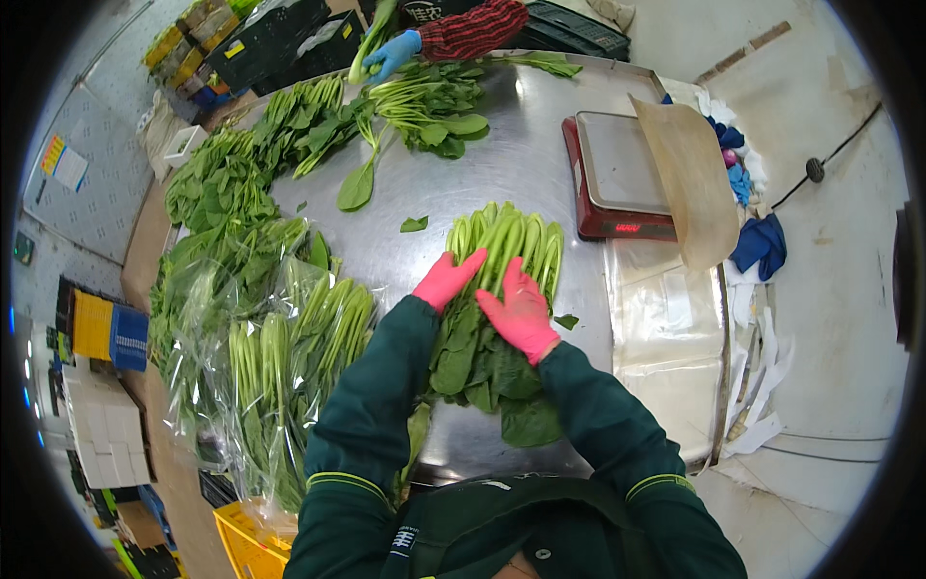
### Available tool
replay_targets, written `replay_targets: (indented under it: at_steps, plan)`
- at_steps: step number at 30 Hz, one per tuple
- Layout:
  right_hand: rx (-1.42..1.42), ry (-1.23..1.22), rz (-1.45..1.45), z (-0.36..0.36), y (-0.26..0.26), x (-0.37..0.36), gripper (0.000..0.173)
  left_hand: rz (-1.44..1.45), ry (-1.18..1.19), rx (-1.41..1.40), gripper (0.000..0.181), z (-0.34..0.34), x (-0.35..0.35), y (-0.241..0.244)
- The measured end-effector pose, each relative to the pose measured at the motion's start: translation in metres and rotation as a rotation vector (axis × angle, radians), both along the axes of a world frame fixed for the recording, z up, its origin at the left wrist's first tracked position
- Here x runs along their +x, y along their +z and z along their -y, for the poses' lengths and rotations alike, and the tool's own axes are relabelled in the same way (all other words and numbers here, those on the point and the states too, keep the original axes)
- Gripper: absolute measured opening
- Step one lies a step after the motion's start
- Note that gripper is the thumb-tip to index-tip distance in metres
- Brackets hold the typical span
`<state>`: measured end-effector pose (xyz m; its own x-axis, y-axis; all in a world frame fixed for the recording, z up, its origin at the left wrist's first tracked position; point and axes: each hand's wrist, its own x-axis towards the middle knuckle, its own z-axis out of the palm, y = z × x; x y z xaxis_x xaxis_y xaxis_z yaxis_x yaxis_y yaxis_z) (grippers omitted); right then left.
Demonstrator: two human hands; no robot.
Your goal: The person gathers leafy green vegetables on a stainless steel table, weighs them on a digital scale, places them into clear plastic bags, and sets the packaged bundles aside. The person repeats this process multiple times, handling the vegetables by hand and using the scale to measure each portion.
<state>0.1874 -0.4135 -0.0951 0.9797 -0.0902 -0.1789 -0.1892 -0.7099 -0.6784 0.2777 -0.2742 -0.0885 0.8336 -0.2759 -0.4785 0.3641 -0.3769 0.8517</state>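
Observation:
A bunch of leafy green vegetables [499,239] lies on the steel table in front of me, pale stalks pointing away and dark leaves toward my body. In a pink glove, my left hand [447,279] clasps the stalks from the left, its thumb over the top. My right hand [519,310], gloved the same way, holds the bunch from the right where stalks meet leaves. The fingers that reach down its sides are partly hidden. A loose leaf piece [566,321] lies just right of the bunch, and another leaf scrap [414,224] lies beyond it to the left.
Bagged greens [271,376] and a long heap of loose greens [217,181] line the left side. A red digital scale [589,217] and clear plastic bags [665,311] are on the right. Across the table [535,145], another person's blue-gloved hand [394,54] holds greens. A yellow crate [246,539] stands lower left.

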Motion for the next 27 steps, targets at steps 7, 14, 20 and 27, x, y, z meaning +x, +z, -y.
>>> replay_targets:
  at_steps: [7,14,20,27]
  plan:
    - [0.153,0.078,0.304,-0.073,0.000,0.006,0.098,-0.273,-0.012,-0.896,0.065,-0.051,-0.017,-0.058]
    - [0.120,0.263,0.310,-0.089,0.022,0.004,0.085,-0.144,0.044,-1.634,0.061,-0.024,-0.050,-0.055]
    - [0.479,0.025,0.031,-0.044,0.024,0.018,0.101,-0.623,0.022,-1.610,0.061,-0.056,-0.037,-0.049]
    - [0.267,0.234,0.384,-0.064,0.082,-0.020,0.116,-0.391,0.346,-1.526,0.073,-0.043,-0.076,0.049]
